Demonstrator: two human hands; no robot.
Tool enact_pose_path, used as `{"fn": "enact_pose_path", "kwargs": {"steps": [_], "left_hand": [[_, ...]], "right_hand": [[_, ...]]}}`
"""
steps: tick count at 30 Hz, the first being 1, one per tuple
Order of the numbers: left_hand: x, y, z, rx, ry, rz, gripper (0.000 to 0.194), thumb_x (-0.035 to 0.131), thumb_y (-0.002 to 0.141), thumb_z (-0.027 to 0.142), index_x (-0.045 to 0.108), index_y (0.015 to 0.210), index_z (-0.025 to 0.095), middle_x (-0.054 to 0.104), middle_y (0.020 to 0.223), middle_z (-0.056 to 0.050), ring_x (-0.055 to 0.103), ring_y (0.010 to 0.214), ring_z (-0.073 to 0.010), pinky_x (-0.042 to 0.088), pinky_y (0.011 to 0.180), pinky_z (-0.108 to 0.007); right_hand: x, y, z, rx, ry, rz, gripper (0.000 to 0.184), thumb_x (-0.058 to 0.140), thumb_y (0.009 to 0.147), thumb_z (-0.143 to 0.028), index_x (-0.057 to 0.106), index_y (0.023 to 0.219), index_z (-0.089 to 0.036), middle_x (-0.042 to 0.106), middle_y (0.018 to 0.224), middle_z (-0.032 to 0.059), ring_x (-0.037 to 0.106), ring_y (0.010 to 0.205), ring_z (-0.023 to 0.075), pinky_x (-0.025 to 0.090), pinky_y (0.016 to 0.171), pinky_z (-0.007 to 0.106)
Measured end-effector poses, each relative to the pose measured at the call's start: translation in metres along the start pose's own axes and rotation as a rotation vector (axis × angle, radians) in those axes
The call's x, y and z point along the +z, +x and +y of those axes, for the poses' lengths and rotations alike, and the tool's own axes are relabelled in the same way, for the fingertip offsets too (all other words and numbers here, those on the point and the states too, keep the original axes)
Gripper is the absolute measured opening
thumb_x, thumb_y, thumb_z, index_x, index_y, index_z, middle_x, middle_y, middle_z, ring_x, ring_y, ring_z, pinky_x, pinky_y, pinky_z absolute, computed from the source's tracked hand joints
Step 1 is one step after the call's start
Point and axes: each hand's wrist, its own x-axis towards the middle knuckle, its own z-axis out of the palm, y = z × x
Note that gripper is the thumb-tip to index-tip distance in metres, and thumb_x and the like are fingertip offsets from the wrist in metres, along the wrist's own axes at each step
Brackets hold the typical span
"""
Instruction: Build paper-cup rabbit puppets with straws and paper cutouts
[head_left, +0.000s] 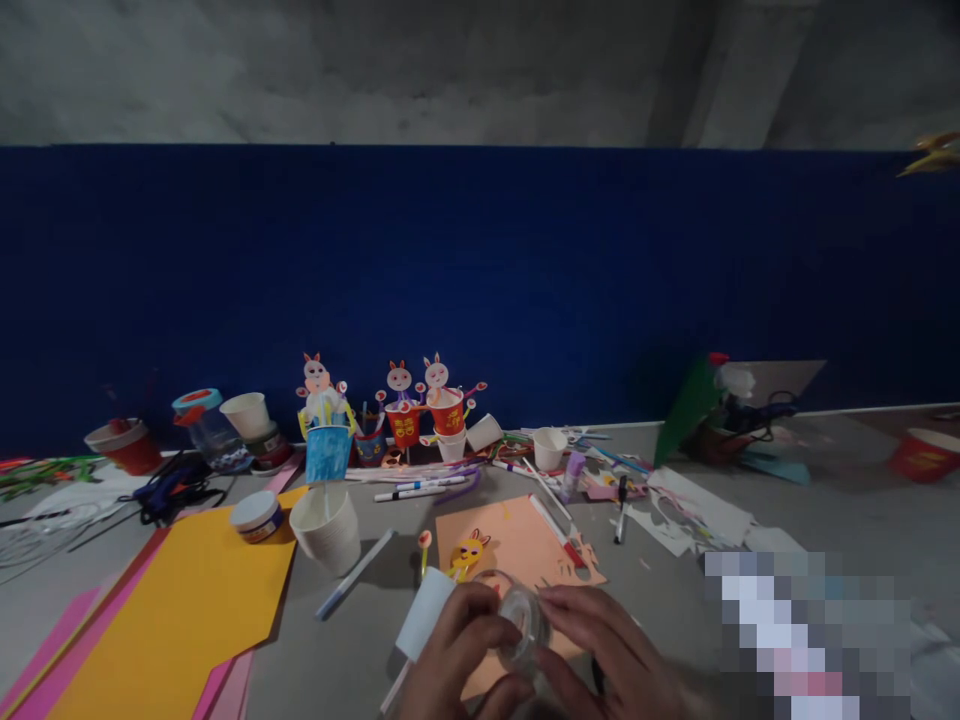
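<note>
A roll of clear tape [523,632] is held upright between both hands, low in the middle of the view. My left hand [466,655] grips its left side with bent fingers. My right hand [600,650] has its thumb and fingers closed on the right edge of the roll. Beside the left hand is a pale blue paper piece [424,612] on a thin white stick, partly covered by the hand. A yellow rabbit cutout [470,552] lies just beyond, on a sheet of peach paper [487,515] that has cut edges.
White paper cups [326,530], a white-lidded jar [257,515] and yellow card [180,590] are at left. Rabbit-faced cup figures [405,425] stand along the blue partition [480,280]. Markers [420,488], a purple glue stick [574,475] and paper scraps [697,505] lie around.
</note>
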Motion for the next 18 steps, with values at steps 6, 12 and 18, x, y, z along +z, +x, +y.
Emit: {"fn": "enact_pose_path", "kwargs": {"steps": [6,12,18], "left_hand": [[0.000,0.006,0.004,-0.058,-0.107,0.100,0.029,0.070,0.086,0.053,0.068,0.094,0.025,0.057,0.075,0.001,0.053,0.061,-0.0128,0.041,0.051,-0.020],[-0.005,0.003,0.002,-0.184,-0.279,0.073,0.025,0.073,0.084,0.050,0.075,0.093,0.027,0.060,0.076,-0.001,0.056,0.065,-0.0141,0.043,0.056,-0.021],[-0.011,0.008,0.011,-0.321,-0.569,-0.047,0.024,0.063,0.094,0.044,0.078,0.106,0.030,0.062,0.090,-0.004,0.062,0.085,-0.0193,0.049,0.076,-0.030]], "right_hand": [[0.010,-0.004,0.007,0.229,0.285,-0.155,0.038,0.065,0.094,-0.041,0.062,0.131,-0.030,0.077,0.109,0.0072,0.076,0.089,0.0211,0.062,0.079,0.024],[0.017,0.002,0.007,0.305,0.624,-0.159,0.033,0.056,0.095,-0.056,0.073,0.103,-0.029,0.066,0.089,0.0046,0.067,0.081,0.0188,0.056,0.067,0.023],[0.028,-0.011,0.000,0.843,1.102,-0.194,0.045,0.060,0.086,-0.068,0.070,0.094,-0.024,0.069,0.077,0.0030,0.067,0.064,0.0192,0.056,0.065,0.032]]}}
